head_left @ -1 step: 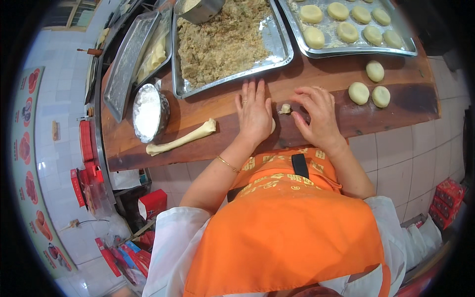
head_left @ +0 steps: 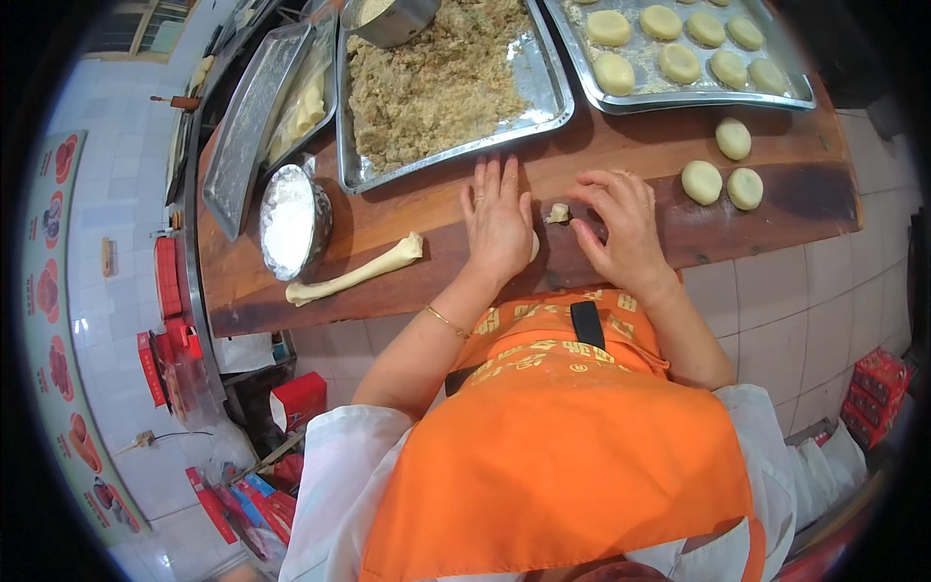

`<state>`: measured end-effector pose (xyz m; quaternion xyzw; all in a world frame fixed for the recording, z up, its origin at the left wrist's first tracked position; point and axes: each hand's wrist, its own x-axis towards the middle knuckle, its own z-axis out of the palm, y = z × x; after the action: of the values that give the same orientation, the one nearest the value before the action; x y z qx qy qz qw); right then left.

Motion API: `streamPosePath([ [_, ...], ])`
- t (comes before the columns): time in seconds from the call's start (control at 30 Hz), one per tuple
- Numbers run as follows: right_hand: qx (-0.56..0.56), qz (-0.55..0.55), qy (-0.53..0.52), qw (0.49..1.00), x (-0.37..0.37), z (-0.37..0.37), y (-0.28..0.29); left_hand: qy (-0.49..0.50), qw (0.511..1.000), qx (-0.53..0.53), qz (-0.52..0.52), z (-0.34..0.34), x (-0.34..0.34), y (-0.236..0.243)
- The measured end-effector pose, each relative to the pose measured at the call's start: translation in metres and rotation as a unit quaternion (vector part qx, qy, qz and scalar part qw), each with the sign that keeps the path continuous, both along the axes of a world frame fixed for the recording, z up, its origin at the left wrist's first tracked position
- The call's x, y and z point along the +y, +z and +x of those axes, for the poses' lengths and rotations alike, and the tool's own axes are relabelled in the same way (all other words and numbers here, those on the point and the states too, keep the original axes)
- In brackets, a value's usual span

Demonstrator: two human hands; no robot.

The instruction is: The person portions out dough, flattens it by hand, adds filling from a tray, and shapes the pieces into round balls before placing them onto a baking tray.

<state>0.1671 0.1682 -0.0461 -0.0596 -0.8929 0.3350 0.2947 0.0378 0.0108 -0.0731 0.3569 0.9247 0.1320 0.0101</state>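
Head view: wooden table [head_left: 621, 145] bears a dough strip [head_left: 357, 272] above tiled floor [head_left: 771, 301].

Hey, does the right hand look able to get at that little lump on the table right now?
Probably yes: the right hand looks empty and is right beside the little lump, with nothing visible between them to block the way.

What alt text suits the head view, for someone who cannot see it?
A person's left hand lies flat over a mostly hidden pale dough piece on a brown wooden table; the right hand curves beside a small pale dough scrap. Beyond, silver metal trays hold crumbly tan mixture and round, pale dough cakes.
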Motion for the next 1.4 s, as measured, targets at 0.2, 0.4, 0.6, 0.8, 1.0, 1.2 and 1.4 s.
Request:
streamPosePath([
  [0.2, 0.006, 0.011, -0.004, 1.000, -0.005, 0.005, 0.008, -0.001, 1.000, 0.001, 0.001, -0.002, 0.003, 0.001],
  [0.4, -0.003, 0.027, -0.001, 1.000, -0.007, 0.018, 0.017, -0.027, 0.958, -0.194, 0.210, -0.024, -0.022, -0.017],
  [0.6, -0.018, 0.024, 0.010, 1.000, -0.009, 0.022, 0.009, -0.143, 0.981, -0.058, 0.117, 0.019, -0.049, 0.021],
  [0.8, -0.046, -0.012, 0.063, 0.997, -0.020, 0.011, 0.019, 0.071, 0.849, -0.438, 0.287, 0.014, -0.054, 0.024],
  [1.0, -0.043, 0.024, 0.076, 0.996, -0.030, -0.007, 0.039, 0.045, 0.377, -0.767, 0.518, 0.018, -0.022, 0.040],
  [1.2, -0.062, 0.053, 0.009, 0.997, -0.001, 0.003, 0.032, 0.030, 0.503, -0.729, 0.464, 0.027, 0.001, 0.040],
  [1.4, -0.105, 0.115, -0.156, 0.975, 0.067, 0.011, 0.011, -0.012, 0.593, -0.643, 0.484, 0.019, -0.023, 0.041],
])
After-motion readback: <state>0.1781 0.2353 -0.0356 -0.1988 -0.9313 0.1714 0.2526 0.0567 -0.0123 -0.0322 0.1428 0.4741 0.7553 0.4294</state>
